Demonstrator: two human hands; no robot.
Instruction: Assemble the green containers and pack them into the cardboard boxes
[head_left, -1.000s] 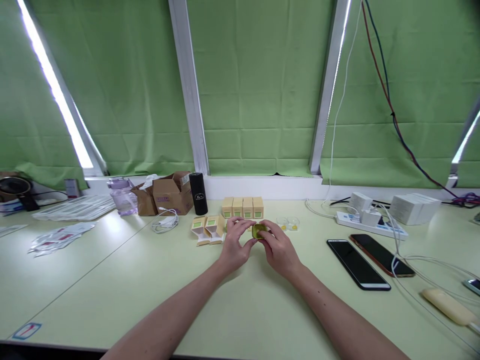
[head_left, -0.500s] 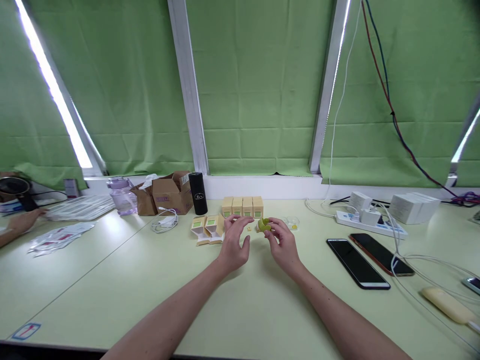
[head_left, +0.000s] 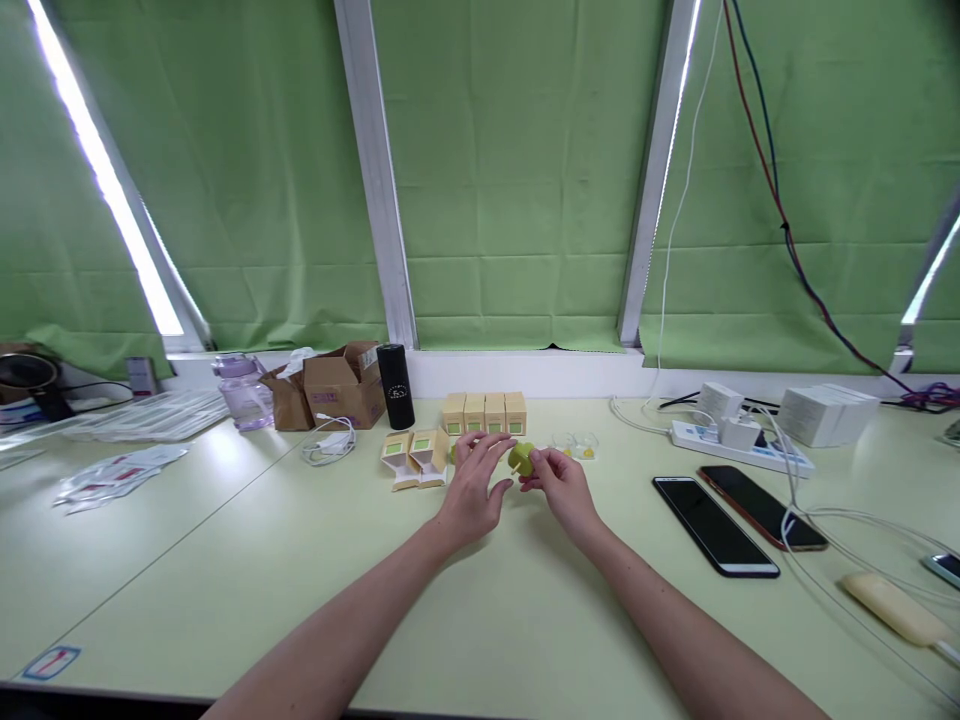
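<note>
My right hand (head_left: 564, 493) pinches a small green rounded piece (head_left: 521, 459) between thumb and fingers, just above the table. Close by on its left, my left hand (head_left: 476, 488) has its fingers stretched out and apart, with the thumb near the green piece. A bit of green shows past the left fingers; what it belongs to is hidden. Two small opened cardboard boxes (head_left: 415, 460) lie left of my left hand. Behind the hands stands a row of several small tan boxes (head_left: 484, 412) with green windows. A clear plastic tray (head_left: 587, 446) with yellow bits sits behind my right hand.
Two phones (head_left: 716, 527) lie at the right, near a power strip (head_left: 739, 452) and loose white cables. Along the back left are a black bottle (head_left: 395, 387), a cardboard carton (head_left: 343, 388), a purple water bottle (head_left: 245, 393) and a coiled white cable (head_left: 330, 442).
My right hand has turned the green piece, and its fingers have shifted around it. My left hand has come slightly nearer. The other person's hand at the far left has gone out of view.
</note>
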